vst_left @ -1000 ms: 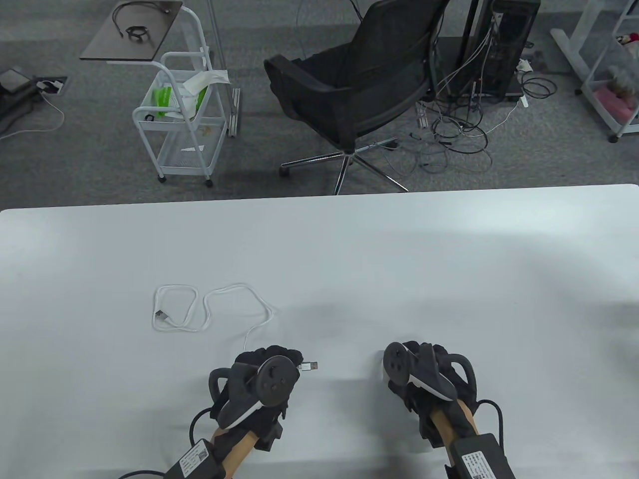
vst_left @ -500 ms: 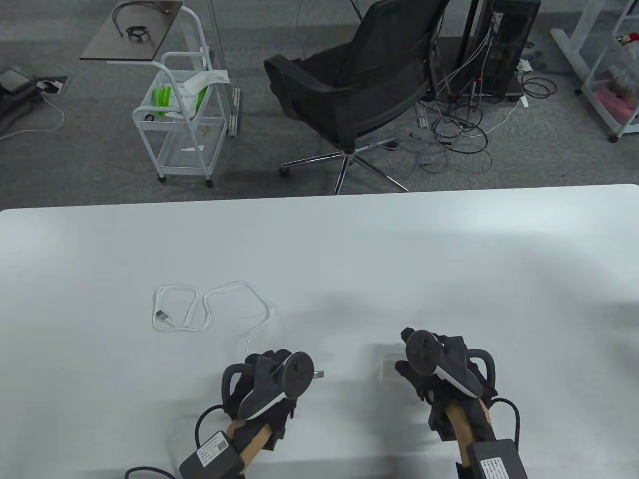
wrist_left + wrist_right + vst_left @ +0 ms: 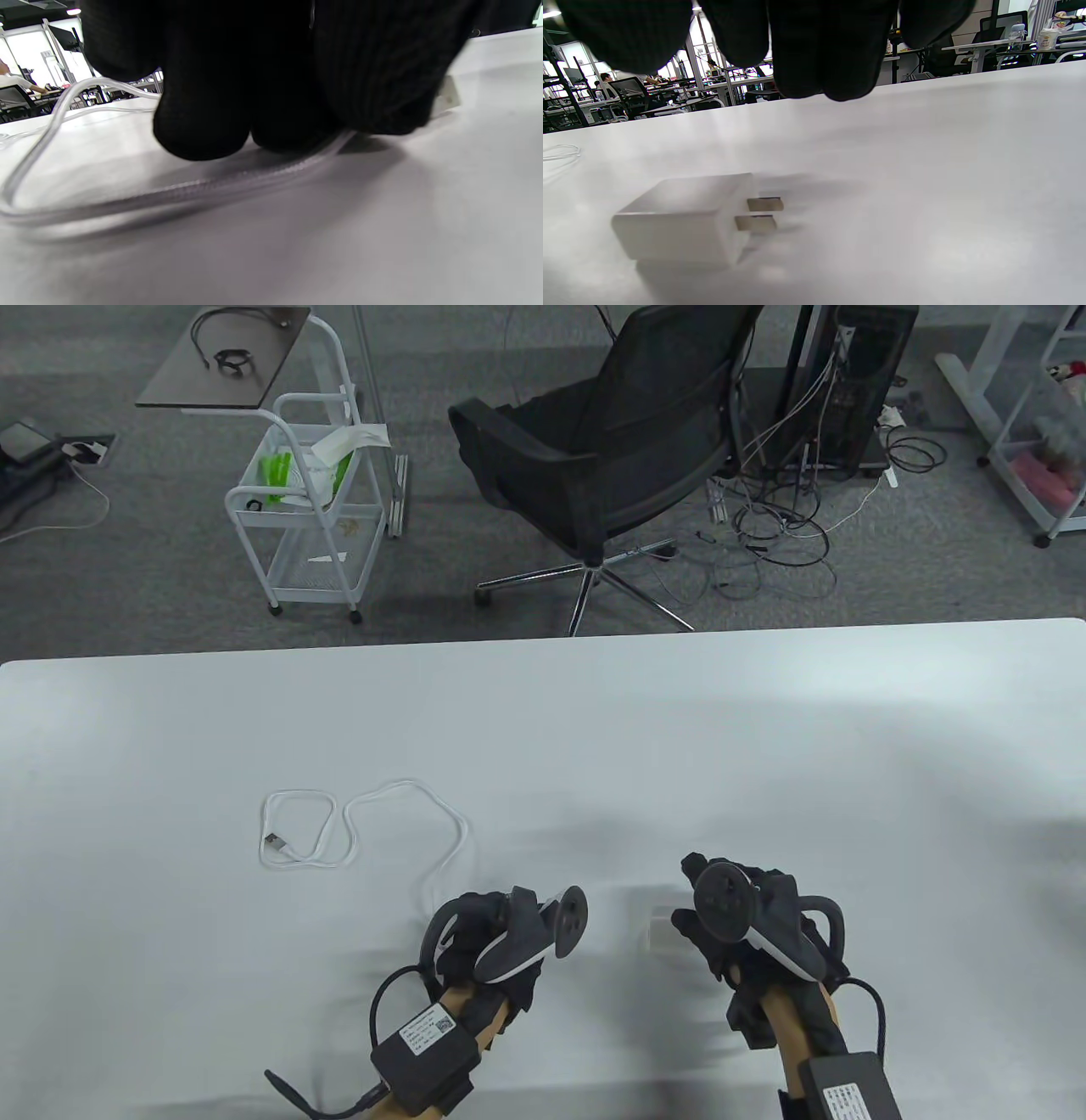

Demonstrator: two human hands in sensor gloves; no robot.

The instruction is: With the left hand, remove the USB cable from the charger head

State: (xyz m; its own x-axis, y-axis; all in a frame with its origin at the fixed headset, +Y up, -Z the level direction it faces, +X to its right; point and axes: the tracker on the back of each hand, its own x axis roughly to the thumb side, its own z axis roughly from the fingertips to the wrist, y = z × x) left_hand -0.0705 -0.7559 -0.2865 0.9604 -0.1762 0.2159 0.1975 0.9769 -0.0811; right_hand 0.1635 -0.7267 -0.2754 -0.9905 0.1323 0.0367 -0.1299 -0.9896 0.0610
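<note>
The white charger head (image 3: pixel 683 220) lies flat on the table (image 3: pixel 543 729), prongs bare, unplugged. Just above it hovers the right hand (image 3: pixel 747 916), fingers (image 3: pixel 818 51) loose and holding nothing. Left of the charger, the left hand (image 3: pixel 501 933) pinches the USB cable (image 3: pixel 373 831) near its plug against the table. Wrist-pack labels are unreadable.

White cable (image 3: pixel 356 823) lies looped on the bench, toward its near edge, left of middle; white charger (image 3: pixel 683 220) lies unplugged on its side near that edge, prongs bare.
</note>
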